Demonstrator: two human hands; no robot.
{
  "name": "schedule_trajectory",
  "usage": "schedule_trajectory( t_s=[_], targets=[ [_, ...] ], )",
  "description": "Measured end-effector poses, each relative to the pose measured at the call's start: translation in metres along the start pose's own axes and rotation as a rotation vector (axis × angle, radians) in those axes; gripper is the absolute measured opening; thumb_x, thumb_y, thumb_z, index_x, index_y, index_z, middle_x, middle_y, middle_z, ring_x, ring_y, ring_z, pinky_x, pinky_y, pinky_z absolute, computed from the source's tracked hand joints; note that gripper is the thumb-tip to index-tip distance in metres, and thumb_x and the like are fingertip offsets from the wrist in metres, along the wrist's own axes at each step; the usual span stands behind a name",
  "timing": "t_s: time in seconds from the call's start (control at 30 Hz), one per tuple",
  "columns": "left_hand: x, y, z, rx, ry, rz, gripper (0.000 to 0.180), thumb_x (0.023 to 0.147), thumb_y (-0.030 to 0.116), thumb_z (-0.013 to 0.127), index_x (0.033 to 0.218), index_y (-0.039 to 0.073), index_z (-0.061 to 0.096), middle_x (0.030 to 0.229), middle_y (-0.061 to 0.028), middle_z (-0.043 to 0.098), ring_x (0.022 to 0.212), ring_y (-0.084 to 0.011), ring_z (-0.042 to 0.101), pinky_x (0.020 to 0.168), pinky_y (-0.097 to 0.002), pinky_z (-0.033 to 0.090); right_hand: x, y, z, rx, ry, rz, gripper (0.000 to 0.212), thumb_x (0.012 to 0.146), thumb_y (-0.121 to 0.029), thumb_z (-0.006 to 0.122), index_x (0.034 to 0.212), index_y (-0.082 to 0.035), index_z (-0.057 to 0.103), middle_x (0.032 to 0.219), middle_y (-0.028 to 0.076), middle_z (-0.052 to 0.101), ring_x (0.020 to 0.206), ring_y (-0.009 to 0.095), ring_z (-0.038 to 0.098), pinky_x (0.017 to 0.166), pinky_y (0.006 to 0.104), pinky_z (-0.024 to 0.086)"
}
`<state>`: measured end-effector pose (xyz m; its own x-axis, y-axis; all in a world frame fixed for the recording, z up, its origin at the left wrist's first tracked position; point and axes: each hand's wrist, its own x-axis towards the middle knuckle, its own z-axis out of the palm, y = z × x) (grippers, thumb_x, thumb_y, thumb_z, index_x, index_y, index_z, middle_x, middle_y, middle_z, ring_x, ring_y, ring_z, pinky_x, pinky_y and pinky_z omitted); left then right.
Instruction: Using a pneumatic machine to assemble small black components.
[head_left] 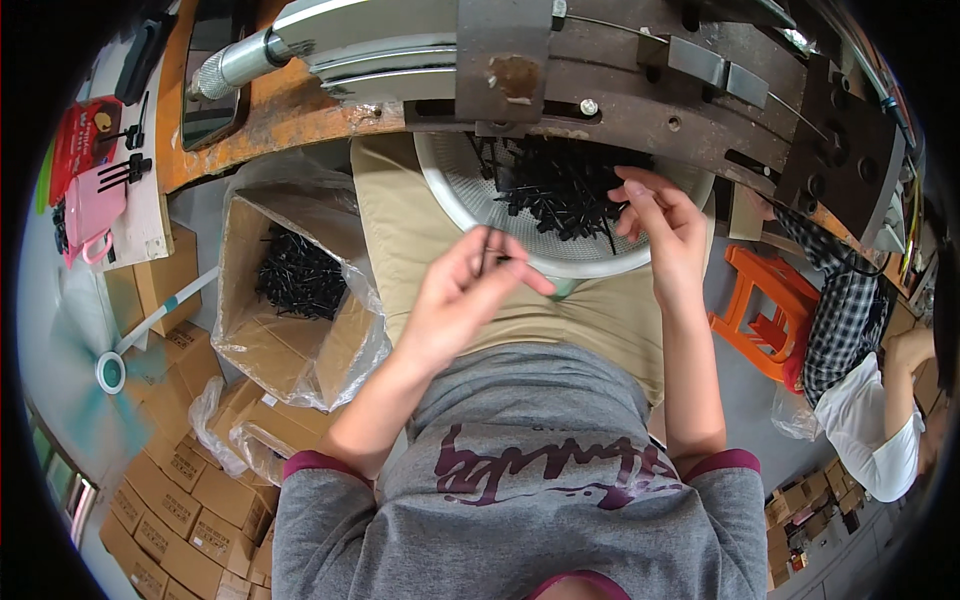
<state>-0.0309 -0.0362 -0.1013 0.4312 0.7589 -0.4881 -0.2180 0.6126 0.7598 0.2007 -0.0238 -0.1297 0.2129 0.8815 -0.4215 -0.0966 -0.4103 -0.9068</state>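
Observation:
My left hand [468, 280] is closed in front of the basket, thumb and fingers pinched on a small black plastic part [489, 243]. Its exact shape is partly hidden by the fingers. At the right side of the white perforated basket [447, 190], my right hand [668, 218] hovers with loosely curled fingers apart. Its fingertips are close to the heap of thin black plastic parts [560, 190] inside. Whether they touch one is hard to see. The basket rests on my lap, partly beneath the metal machine's edge.
A dark metal machine [620, 90] with a steel rod spans the orange bench ahead. At left stand a plastic-lined carton [235, 270] of black parts and a fan [110, 372]. An orange stool [745, 310] and another person's arm [900, 395] are at right.

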Motion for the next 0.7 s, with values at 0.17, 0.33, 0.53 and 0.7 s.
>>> schedule_trajectory(
  t_s=[0.17,0.33,0.53,0.7],
  targets=[
    [-0.003,0.012,-0.021,-0.08,0.134,-0.015,0.025,0.105,0.026,0.043,0.1,0.005,0.055,0.095,-0.0167,0.07,0.047,-0.0015,0.029,0.045,-0.0166,0.026,0.007,0.045,-0.016,-0.582,0.075,-0.158,0.019,0.084,-0.009,0.071,0.101,-0.001,0.07,0.086,0.008,0.069,0.062,0.013,0.059,0.06,0.0277,0.048],
    [-0.003,0.017,-0.021,-0.071,0.138,-0.039,0.035,0.105,0.028,0.041,0.102,0.0,0.061,0.094,-0.0167,0.068,0.055,-0.0068,0.04,0.054,-0.0222,0.036,0.0,0.049,-0.019,-1.007,0.011,-0.205,0.019,0.075,-0.013,0.076,0.09,-0.005,0.069,0.086,0.008,0.064,0.069,0.025,0.063,0.065,0.0364,0.051],
    [0.0,0.01,-0.001,-0.076,0.164,-0.051,0.033,0.103,0.023,0.043,0.126,0.0,0.051,0.1,-0.0153,0.068,0.068,-0.0111,0.049,0.065,-0.0261,0.04,-0.008,0.06,-0.021,-1.172,-0.023,-0.346,0.018,0.069,-0.014,0.079,0.083,-0.006,0.07,0.086,0.007,0.062,0.081,0.027,0.063,0.071,0.0389,0.052],
    [0.0,0.006,-0.001,-0.147,0.132,-0.072,0.028,0.1,0.012,0.049,0.127,0.002,0.049,0.093,-0.0066,0.063,0.064,-0.0017,0.04,0.052,-0.0174,0.032,-0.005,0.072,-0.019,-1.218,0.011,-0.378,0.014,0.07,-0.012,0.077,0.081,-0.006,0.071,0.082,0.007,0.061,0.08,0.026,0.063,0.071,0.0383,0.052]
  ],
)
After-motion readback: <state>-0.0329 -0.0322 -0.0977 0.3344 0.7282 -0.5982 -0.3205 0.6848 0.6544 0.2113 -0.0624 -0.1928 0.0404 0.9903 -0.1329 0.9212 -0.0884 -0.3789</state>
